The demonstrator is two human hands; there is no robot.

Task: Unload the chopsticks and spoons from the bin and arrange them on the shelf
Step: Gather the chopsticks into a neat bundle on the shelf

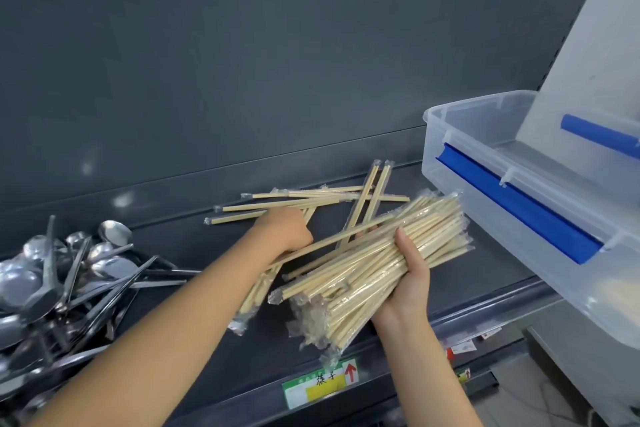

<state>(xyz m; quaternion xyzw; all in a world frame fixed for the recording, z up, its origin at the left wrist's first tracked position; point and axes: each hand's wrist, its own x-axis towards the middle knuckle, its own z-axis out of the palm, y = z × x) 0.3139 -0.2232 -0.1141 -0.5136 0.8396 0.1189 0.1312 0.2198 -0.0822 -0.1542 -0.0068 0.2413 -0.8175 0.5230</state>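
Note:
My right hand [410, 274] grips a thick bundle of plastic-wrapped wooden chopsticks [377, 263] from below, thumb across the top, just above the dark shelf [207, 246]. My left hand [285, 230] is curled around a few wrapped chopstick pairs [332, 243] in the shelf's middle. More wrapped pairs [311, 203] lie crossed behind my left hand. A pile of steel spoons [69, 277] covers the shelf's left end. The clear plastic bin [526, 204] with blue clasps stands at the right, its lid [595, 55] raised.
The shelf's dark back panel [277, 62] rises behind everything. A green and yellow price label [320, 385] with a red arrow sits on the shelf's front rail. A lower shelf and floor show at the bottom right.

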